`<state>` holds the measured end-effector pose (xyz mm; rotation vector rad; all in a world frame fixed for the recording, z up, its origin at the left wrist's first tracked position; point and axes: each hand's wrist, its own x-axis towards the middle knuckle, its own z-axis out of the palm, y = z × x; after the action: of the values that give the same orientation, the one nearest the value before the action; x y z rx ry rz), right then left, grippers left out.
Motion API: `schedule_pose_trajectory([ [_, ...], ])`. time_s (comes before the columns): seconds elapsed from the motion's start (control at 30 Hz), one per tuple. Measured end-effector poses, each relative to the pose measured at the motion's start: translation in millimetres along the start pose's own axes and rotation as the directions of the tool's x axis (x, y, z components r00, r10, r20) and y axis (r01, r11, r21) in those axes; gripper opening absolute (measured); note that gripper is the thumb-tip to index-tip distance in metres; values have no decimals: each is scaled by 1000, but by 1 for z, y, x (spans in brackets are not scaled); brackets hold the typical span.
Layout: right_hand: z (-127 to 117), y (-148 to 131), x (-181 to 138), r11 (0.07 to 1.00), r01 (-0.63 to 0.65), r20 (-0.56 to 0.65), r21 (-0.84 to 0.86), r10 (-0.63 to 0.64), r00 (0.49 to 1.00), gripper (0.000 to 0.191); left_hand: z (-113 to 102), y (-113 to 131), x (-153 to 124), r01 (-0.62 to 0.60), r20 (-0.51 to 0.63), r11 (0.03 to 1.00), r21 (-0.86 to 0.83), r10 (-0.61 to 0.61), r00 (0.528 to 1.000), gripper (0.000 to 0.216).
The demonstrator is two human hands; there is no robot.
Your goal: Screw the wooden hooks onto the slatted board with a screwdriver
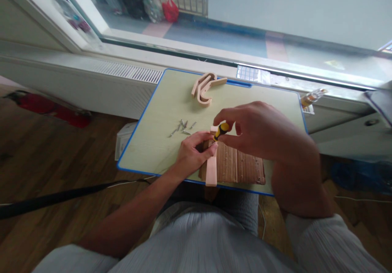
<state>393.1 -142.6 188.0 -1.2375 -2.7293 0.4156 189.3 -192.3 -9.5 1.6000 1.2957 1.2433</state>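
Note:
A small yellow and black screwdriver (221, 130) stands tilted over a pale wooden strip (211, 171), its lower end down between my left fingertips. My right hand (257, 128) curls loosely about its handle, thumb and fingertips close against it. With my left hand (196, 148) I grip the strip, thumb and fingers closed near the screwdriver's tip; whether a screw sits under the tip is hidden. The strip lies on the left part of a brown corrugated cardboard piece (240, 165) with small holes in it. Left of my hands are several loose screws (183, 127).
Curved wooden hook pieces (204, 89) rest at the back of the blue-edged table (153, 142). A clear plastic case (252, 74) lies on the sill behind. A bottle (314, 97) leans near the right corner. A fire extinguisher (49, 105) is on the floor at left.

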Motion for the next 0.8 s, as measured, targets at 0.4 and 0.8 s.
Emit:
schedule_pose_trajectory([
  [0.4,4,1,4,982,-123,-54,-145,116,992,26,0,3,0,5,4,1000,16,-5,1000,23],
  [0.8,6,0,8,988,-102,-34,-115,98,995,34,-3,6,1,35,22,999,42,-35,999,27],
])
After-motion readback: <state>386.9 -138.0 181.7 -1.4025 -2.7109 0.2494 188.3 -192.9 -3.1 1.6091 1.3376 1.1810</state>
